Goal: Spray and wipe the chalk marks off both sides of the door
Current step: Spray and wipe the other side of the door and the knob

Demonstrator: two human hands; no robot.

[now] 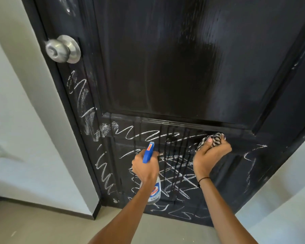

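Observation:
A black door [174,67] fills the view; its upper panel is wet and shiny. White chalk scribbles [174,175] cover the lower panel and run up the left stile [84,103], with liquid streaks running down through them. My left hand [145,169] grips a spray bottle [154,191] with a blue trigger head, nozzle pointing at the lower panel. My right hand [210,155] holds a bunched striped cloth [212,139] pressed against the door just below the panel moulding.
A silver round doorknob [62,49] sticks out at the upper left. Pale walls flank the door on the left [25,129] and right [280,191]. A beige floor [51,226] lies below, with a dark skirting strip along the left wall.

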